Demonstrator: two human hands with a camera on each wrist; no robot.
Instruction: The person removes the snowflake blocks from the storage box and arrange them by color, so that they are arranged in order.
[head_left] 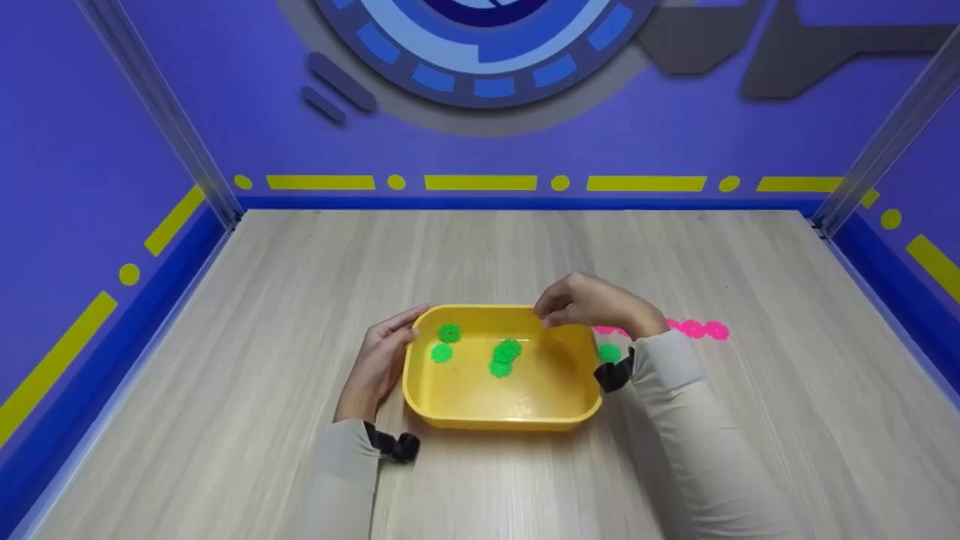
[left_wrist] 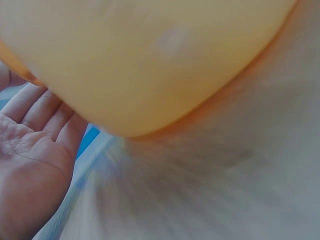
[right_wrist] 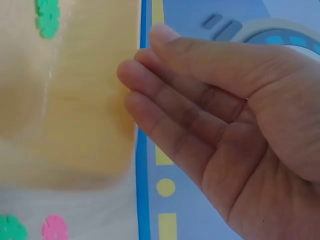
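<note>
A yellow plastic bin [head_left: 504, 424] stands in the middle of the table, tilted or level I cannot tell. Several green notched discs [head_left: 508, 350] lie inside it. My left hand [head_left: 375, 367] holds the bin's left side, thumb at the rim and fingers along the outer wall; the left wrist view shows the palm [left_wrist: 32, 155] beside that wall. Over the far right rim is my right hand [head_left: 596, 304], fingers loosely bent. In the right wrist view nothing shows between thumb and fingers [right_wrist: 170, 122]; whether the fingertips touch the rim is unclear.
Right of the bin, a row of pink notched discs [head_left: 694, 328] lies on the wooden table [head_left: 300, 300], partly behind my right wrist. A green disc [head_left: 609, 352] is close to the bin's right wall. Blue printed panels [head_left: 480, 150] enclose the table's back and sides.
</note>
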